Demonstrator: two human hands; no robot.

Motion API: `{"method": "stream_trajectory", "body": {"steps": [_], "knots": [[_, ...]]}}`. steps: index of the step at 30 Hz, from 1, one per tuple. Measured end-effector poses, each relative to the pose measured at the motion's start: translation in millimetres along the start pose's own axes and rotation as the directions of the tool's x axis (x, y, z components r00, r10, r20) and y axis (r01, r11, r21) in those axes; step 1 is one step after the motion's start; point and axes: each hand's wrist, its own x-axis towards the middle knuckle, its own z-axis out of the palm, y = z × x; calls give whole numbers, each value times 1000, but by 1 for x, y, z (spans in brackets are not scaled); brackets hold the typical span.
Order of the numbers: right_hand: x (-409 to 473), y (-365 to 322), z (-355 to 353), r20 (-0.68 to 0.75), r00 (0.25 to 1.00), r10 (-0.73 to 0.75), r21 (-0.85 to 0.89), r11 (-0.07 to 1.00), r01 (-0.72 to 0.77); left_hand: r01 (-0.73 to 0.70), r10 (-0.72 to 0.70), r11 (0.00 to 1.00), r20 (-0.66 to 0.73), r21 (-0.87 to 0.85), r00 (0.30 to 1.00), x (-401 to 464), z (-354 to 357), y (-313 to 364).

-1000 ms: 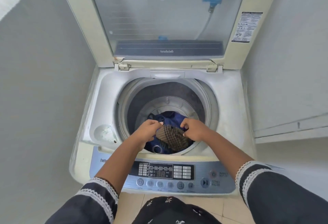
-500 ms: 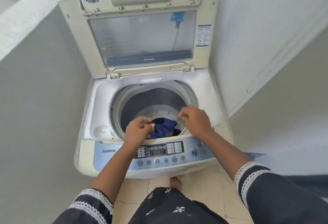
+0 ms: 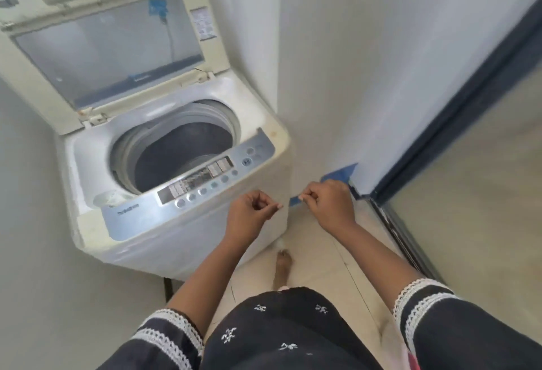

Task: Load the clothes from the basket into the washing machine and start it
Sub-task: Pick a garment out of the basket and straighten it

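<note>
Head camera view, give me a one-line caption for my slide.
Both empty hands, left hand and right hand, loosely curled beside the open-lidded washing machine, turning toward a blue object behind it.

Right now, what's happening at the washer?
A person stands at the top-loading washing machine, whose lid is up and drum is open. Both hands are off the machine and hold nothing: the left hand hangs in front of the control panel, the right hand is out to the side, toward a blue object by the wall. Fingers loosely curled. No basket shows.
</note>
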Motion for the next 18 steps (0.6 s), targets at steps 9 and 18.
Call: {"method": "stream_trajectory", "body": {"steps": [9, 18], "knots": [[-213, 138, -80, 129, 830, 543, -53, 839, -541, -131, 55, 985, 516, 111, 855, -82, 164, 17], [-389, 250, -137, 188, 507, 842, -32, 521, -853, -157, -128, 944, 760, 291, 638, -152, 319, 29]]}}
